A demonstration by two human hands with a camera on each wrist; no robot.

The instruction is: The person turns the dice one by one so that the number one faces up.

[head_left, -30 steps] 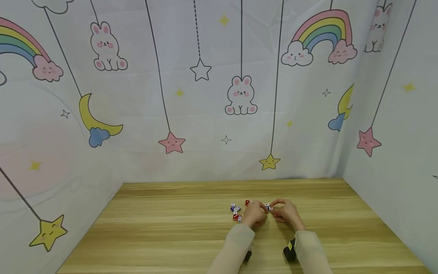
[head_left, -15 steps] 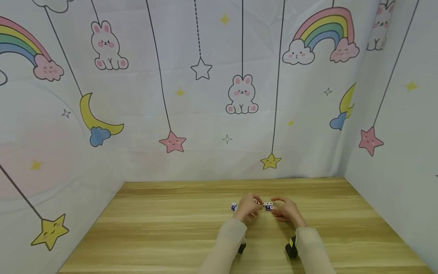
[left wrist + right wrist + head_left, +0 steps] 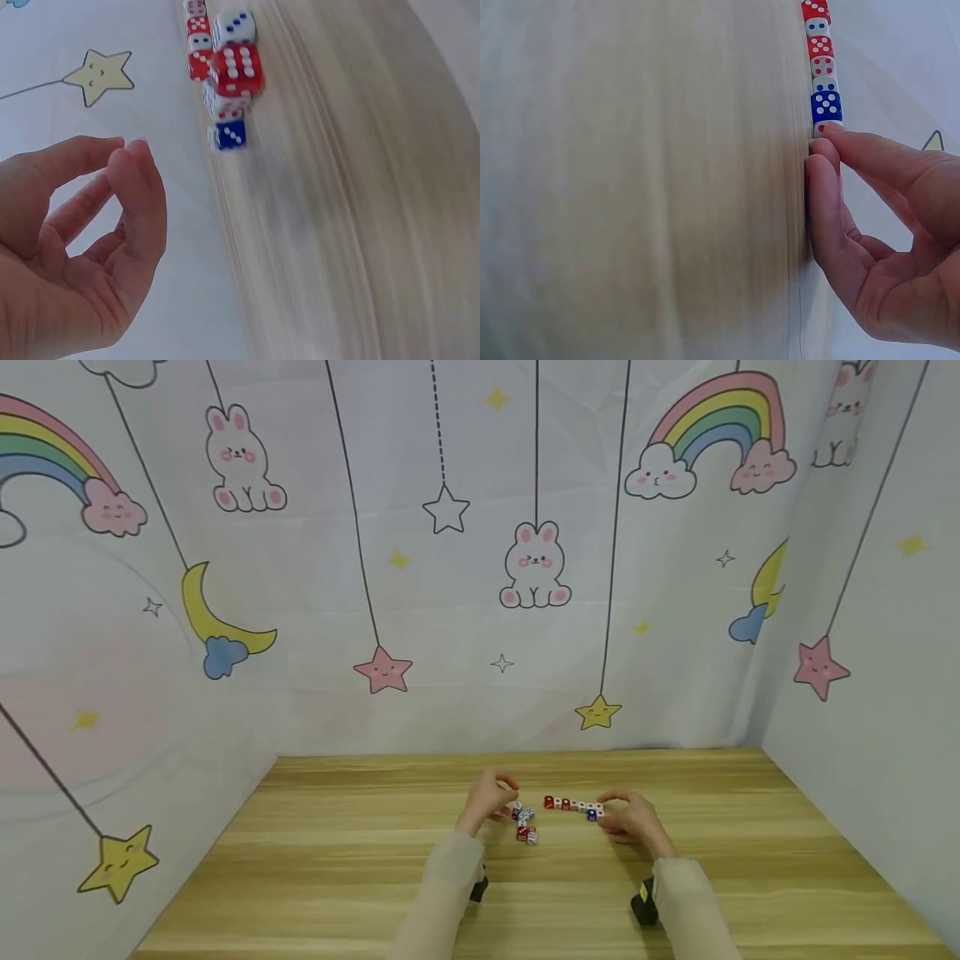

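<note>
My left hand [image 3: 489, 797] hovers at the left of a loose cluster of dice, its fingers loosely curled and nothing between thumb and fingertips. That cluster holds a red die [image 3: 238, 66], a blue die [image 3: 231, 135] and white dice. My right hand [image 3: 636, 821] pinches a white die [image 3: 820, 129] with a red dot at the right end of a row; its fingertips partly hide the die. Beside that white die sits a blue die [image 3: 826, 105]. From there the row runs left through white and red dice to a red die [image 3: 549, 802] at its far end.
The dice lie on a wood-grain table [image 3: 337, 852]. A white cloth backdrop [image 3: 450, 710] with cartoon stars, rabbits and rainbows stands along its back and sides. Black wrist straps [image 3: 643, 903] show below the sleeves.
My left hand has left the row and moved left to the loose dice, uncovering the row's left part. The right hand stays at the row's right end.
</note>
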